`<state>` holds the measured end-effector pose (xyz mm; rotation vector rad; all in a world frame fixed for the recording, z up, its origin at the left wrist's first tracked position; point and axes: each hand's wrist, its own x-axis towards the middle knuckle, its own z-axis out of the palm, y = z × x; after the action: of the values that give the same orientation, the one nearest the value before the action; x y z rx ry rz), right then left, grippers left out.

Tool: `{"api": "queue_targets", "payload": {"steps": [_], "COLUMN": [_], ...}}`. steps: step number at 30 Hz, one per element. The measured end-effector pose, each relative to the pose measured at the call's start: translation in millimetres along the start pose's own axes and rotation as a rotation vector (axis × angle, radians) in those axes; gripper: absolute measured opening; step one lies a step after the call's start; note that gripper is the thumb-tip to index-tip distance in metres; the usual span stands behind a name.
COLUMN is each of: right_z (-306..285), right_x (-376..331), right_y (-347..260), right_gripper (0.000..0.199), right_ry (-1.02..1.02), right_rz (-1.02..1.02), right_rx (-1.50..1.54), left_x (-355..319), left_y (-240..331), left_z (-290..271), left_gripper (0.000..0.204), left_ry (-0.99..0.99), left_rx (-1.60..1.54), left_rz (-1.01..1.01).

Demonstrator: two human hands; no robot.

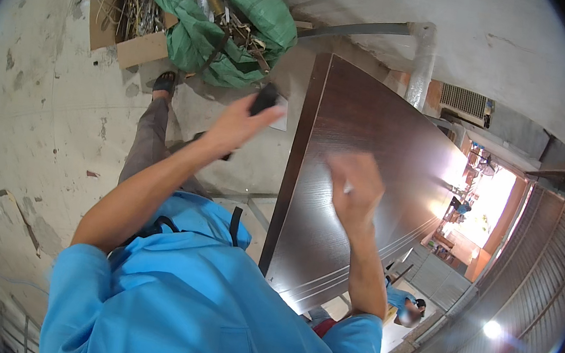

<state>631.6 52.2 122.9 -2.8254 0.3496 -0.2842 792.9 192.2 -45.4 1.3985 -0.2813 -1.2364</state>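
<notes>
My left hand (241, 124) is closed around a small black block-shaped object (264, 99), whose kind I cannot make out. It is held off the left edge of a large dark brown wooden panel (384, 136) with a glossy, grained face. Over that face is my right hand (359, 189), slightly blurred, with its fingers curled in. A small whitish spot (348, 188) shows at those fingers; whether it is a held piece is unclear. Contact between this hand and the panel cannot be made out. Pale parallel lines run across the panel's lower part.
A green sack (240, 60) of scrap pieces and a cardboard box (144, 53) of thin strips stand on the stained floor ahead. Behind the panel rises a plastic-wrapped post (422, 67). Another person in blue (402, 303) is at the lower right, near corrugated metal walling (531, 254).
</notes>
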Motion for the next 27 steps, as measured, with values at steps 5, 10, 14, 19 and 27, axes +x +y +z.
{"api": "queue_targets", "payload": {"steps": [5, 10, 14, 19, 27], "right_z": [16.6, 23.8, 49.3, 54.6, 43.6], "right_x": [59.1, 109.9, 106.3, 101.4, 135.0], "right_y": [91.3, 118.7, 72.5, 58.4, 37.6], "right_gripper": [0.016, 0.014, 0.013, 0.012, 0.014], "right_ry": [0.337, 0.403, 0.274, 0.259, 0.120], "right_rz": [0.372, 0.415, 0.269, 0.433, 0.430], "right_rx": [-0.016, -0.375, -0.345, -0.080, -0.266], "left_x": [60.8, 57.7, 46.7, 37.5, 45.0], "left_y": [57.2, 51.6, 46.8, 43.7, 49.1], "left_z": [49.3, 40.4, 32.1, 25.7, 15.8], "left_gripper": [0.082, 0.057, 0.059, 0.065, 0.067], "left_ry": [0.036, -0.070, -0.182, -0.398, -0.568], "left_rx": [0.032, 0.002, 0.021, 0.140, 0.227], "left_rz": [0.124, 0.255, 0.158, 0.023, -0.058]}}
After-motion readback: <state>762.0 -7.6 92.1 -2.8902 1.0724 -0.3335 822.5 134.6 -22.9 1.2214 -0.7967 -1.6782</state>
